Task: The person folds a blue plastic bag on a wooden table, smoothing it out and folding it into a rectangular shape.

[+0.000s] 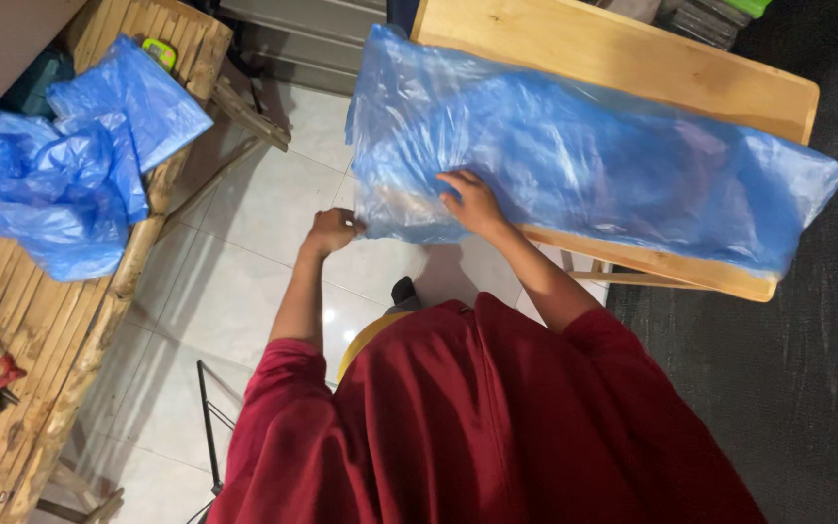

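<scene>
Sheet [584, 160]: blue plastic, translucent, spread lengthwise over the desk [632, 58]; its near-left corner hangs past the desk edge.
Desk: pale wood plank, slanting under the sheet, bare along its far edge.
Left hand [332, 231]: at the sheet's near-left corner, curled closed, pinching the plastic edge.
Right hand [472, 202]: on the sheet just right of that corner, fingers spread, palm flat on the plastic, nothing gripped.
Sleeves [458, 417]: dark red, below the sheet, forearms bare.
Floor [244, 262]: pale tiles, left of and beneath the sheet's corner.
Bench [60, 320]: bamboo slats, well left of the sheet.
Bags [70, 165]: crumpled blue plastic, heaped on the bench, well apart from the sheet.
</scene>
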